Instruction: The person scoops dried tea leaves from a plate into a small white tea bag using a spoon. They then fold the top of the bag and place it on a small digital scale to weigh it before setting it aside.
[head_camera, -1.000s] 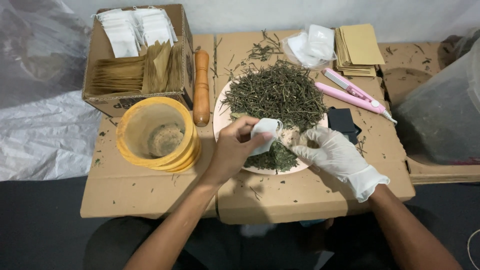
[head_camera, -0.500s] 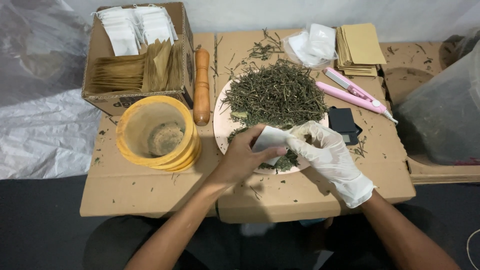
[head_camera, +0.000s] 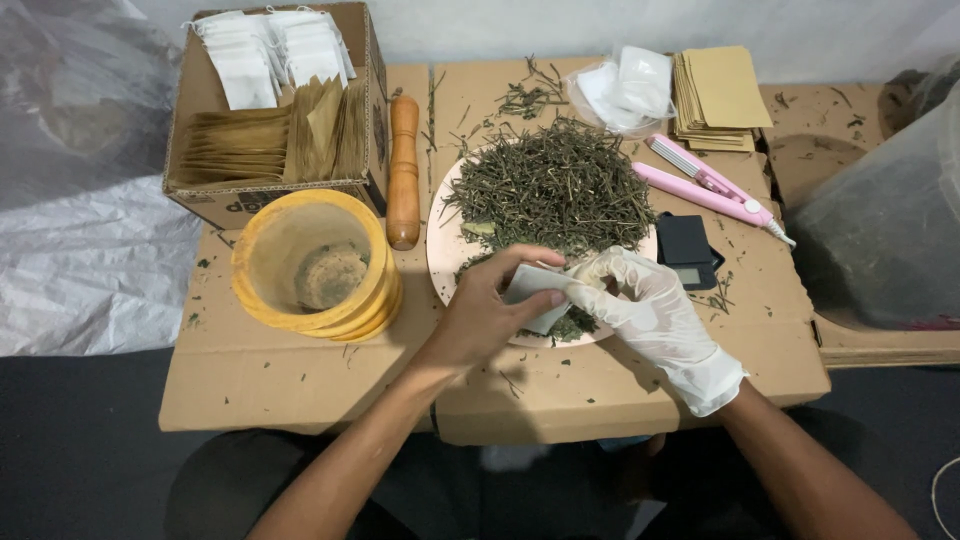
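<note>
Partly hidden between both hands, a small white pouch (head_camera: 535, 296) sits over the near rim of the round pink plate (head_camera: 440, 262), near the middle of the cardboard worktop (head_camera: 300, 385). The bare left hand (head_camera: 478, 318) has its grip closed on the pouch, thumb on top; the gloved right hand (head_camera: 645, 310) pinches the pouch's right end. Whether the pouch is open cannot be made out. Dried green herb (head_camera: 555, 190) covers most of the plate. A yellow bowl (head_camera: 312, 265) stands toward the left edge, a cardboard box (head_camera: 275, 195) at the far left corner. Bare cardboard lies along the near edge.
</note>
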